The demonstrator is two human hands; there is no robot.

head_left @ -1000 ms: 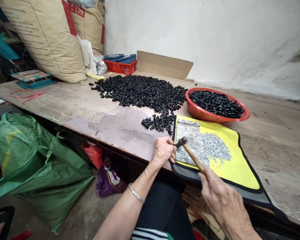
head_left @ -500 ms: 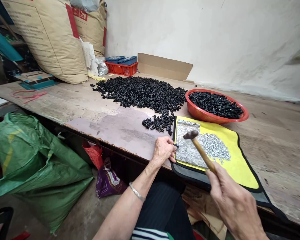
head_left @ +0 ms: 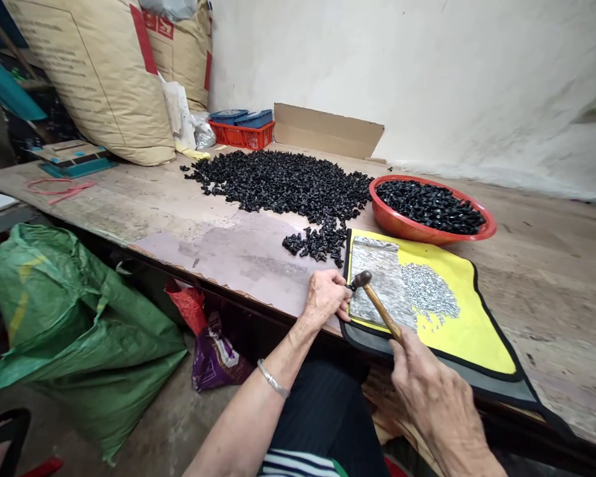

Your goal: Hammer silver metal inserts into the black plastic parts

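Note:
My left hand (head_left: pixel 324 297) pinches a small black part (head_left: pixel 350 287) against the near left edge of a grey metal plate (head_left: pixel 385 281). My right hand (head_left: pixel 430 391) grips the wooden handle of a small hammer (head_left: pixel 372 297), whose head rests on that black part. The plate lies on a yellow mat (head_left: pixel 469 324) beside a heap of small silver pieces (head_left: pixel 430 291). A large spread of black parts (head_left: pixel 288 182) covers the wooden table (head_left: pixel 144 205) beyond my left hand.
A red bowl (head_left: pixel 400 226) full of black parts stands behind the mat. Brown sacks (head_left: pixel 99 73), a red crate (head_left: pixel 241 134) and a cardboard piece (head_left: pixel 325 129) sit at the back. A green bag (head_left: pixel 64 311) lies on the floor at left.
The hammer head rose off the black part half a second ago and has come back down onto it. My left hand has stayed in place.

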